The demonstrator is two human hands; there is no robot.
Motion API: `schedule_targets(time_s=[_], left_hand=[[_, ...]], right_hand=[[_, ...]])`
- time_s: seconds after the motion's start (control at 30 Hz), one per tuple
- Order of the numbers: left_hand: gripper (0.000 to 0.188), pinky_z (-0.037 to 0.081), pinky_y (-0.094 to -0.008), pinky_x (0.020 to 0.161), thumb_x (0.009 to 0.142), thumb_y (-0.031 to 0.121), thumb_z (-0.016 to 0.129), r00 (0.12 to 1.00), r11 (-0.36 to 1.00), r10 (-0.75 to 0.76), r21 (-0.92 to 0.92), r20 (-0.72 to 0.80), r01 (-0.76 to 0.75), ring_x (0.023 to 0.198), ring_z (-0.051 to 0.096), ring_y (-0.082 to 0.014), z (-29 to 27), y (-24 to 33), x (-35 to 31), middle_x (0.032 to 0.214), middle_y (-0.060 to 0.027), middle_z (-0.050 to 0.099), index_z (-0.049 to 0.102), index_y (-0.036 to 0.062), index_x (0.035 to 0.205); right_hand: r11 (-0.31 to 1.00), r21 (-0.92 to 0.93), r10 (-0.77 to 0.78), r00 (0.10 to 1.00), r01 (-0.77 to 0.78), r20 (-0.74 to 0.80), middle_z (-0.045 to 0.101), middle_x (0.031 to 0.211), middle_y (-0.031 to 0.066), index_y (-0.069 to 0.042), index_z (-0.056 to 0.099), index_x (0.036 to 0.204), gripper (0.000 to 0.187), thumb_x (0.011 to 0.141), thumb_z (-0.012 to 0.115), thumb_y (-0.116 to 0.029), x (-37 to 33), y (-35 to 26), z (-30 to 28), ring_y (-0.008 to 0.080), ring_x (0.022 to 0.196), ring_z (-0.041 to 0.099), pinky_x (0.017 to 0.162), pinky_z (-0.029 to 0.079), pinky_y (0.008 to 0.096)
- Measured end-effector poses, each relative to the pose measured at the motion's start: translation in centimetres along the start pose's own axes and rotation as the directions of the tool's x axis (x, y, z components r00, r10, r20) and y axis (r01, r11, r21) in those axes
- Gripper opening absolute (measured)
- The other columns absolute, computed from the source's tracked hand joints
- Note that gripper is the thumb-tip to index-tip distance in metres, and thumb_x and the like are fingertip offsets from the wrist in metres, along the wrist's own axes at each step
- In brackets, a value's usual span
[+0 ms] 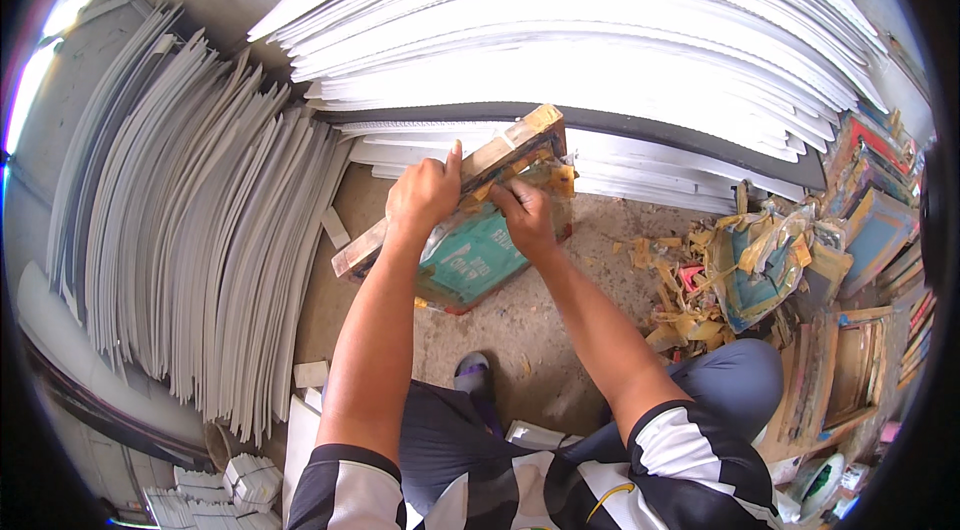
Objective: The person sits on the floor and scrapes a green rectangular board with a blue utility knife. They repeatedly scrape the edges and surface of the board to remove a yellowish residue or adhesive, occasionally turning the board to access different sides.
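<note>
A wooden-framed printing screen [470, 262] with green mesh and pale lettering is tilted up above the floor between my arms. My left hand [425, 195] is closed around the frame's upper wooden bar [510, 140], its thumb lying along the wood. Beside it, my right hand [526, 220] is closed at the inner edge of that bar, its fingers pinching brown tape [484, 191]. More loose, crinkled tape hangs near the bar's right end. My right fingertips are partly hidden behind the hand.
Stacked white corrugated sheets [560, 50] fill the far side, and upright grey-white sheets [200, 220] stand at the left. Peeled tape scraps [690, 315] lie in a heap at the right, next to several more wooden frames [850, 370]. My foot [474, 375] is on the concrete floor.
</note>
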State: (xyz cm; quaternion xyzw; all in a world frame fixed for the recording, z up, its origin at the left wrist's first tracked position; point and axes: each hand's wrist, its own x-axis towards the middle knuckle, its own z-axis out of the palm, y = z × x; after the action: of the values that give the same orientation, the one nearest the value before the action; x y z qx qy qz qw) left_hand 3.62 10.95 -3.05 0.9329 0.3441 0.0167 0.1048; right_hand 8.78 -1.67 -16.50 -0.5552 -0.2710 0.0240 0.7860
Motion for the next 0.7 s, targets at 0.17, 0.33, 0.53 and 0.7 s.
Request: schedule_targets(time_s=[0.17,0.33,0.53,0.7], left_hand=[[0.080,0.052,-0.0533,0.098,0.106,0.062,0.030,1.000,1.000,-0.008,0.024,-0.026,0.009,0.108,0.068,-0.0480,0.2,0.5,-0.3,0.106,-0.0313,0.072,0.077,-0.0019,0.102],[0.084,0.049,-0.0540,0.102,0.106,0.065,0.027,0.999,1.000,-0.009,0.025,0.048,0.008,0.111,0.066,-0.0499,-0.5,0.5,-0.8,0.110,-0.0342,0.070,0.076,-0.0036,0.108],[0.080,0.055,-0.0542,0.093,0.107,0.060,0.029,0.997,0.999,0.049,0.024,-0.059,-0.048,0.101,0.070,-0.0491,0.4,0.4,-0.7,0.101,-0.0319,0.072,0.078,-0.0019,0.096],[0.083,0.051,-0.0544,0.099,0.106,0.064,0.028,1.000,1.000,0.011,0.015,0.001,-0.011,0.108,0.067,-0.0507,-0.3,0.5,-0.8,0.106,-0.0349,0.070,0.076,-0.0041,0.103]], right_hand=[[0.939,-0.316,-0.150,0.988,0.136,-0.019,0.057,0.064,0.0186,0.003,0.060,0.075,0.036,0.099,0.069,-0.022,-0.1,0.4,-0.1,0.0269,0.057,0.054,0.055,0.042,0.0383],[0.836,-0.545,-0.109,0.993,0.066,-0.047,0.062,0.067,0.0240,0.003,0.062,0.077,0.046,0.096,0.072,-0.038,0.0,-3.1,0.7,0.0390,0.063,0.064,0.059,0.048,0.0464],[0.778,-0.625,-0.123,0.991,0.064,-0.052,0.065,0.071,0.0241,0.003,0.062,0.082,0.056,0.094,0.071,-0.051,1.4,-1.7,0.3,0.0442,0.069,0.067,0.062,0.052,0.0499],[0.831,-0.555,0.007,1.000,-0.022,-0.029,0.064,0.072,0.0252,0.002,0.059,0.081,0.051,0.097,0.070,-0.045,1.9,-0.9,0.0,0.0441,0.072,0.066,0.060,0.047,0.0495]])
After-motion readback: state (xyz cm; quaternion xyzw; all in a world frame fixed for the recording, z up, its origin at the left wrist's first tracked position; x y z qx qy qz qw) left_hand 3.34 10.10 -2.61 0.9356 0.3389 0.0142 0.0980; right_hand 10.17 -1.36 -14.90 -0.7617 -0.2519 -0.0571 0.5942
